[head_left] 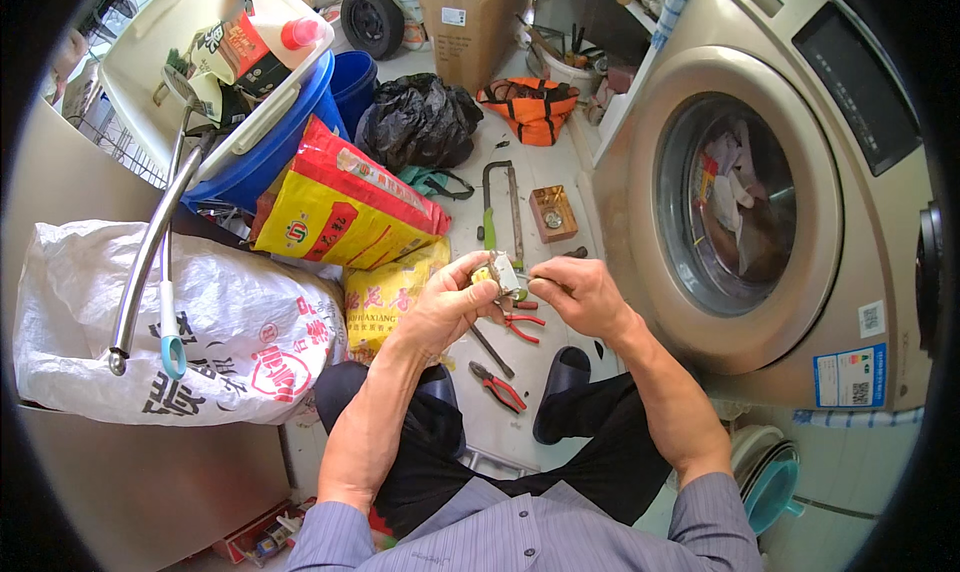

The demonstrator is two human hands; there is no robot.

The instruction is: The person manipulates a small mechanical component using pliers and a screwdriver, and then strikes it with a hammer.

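Observation:
Above the floor between my knees, my left hand (450, 298) grips a small boxy part (507, 273) with a white face, metal edges and a yellow piece at its side. What kind of part it is, I cannot tell. Close by on its right, my right hand (581, 294) pinches a thin metal piece (524, 277), mostly hidden by the fingers. Below the hands lie red-handled pliers (499, 388), a dark metal bar (493, 352) and a second red-handled tool (526, 329), its head partly covered. Beyond them are a green-handled hacksaw (487, 204) and a wooden box (553, 213) holding a round metal thing.
A front-loading washing machine (735, 219) with laundry inside stands at right. On the left are a white woven sack (225, 324), yellow-and-red bags (352, 197) and a blue tub (262, 155). Farther off sit a black plastic bag (420, 121) and an orange bag (529, 110).

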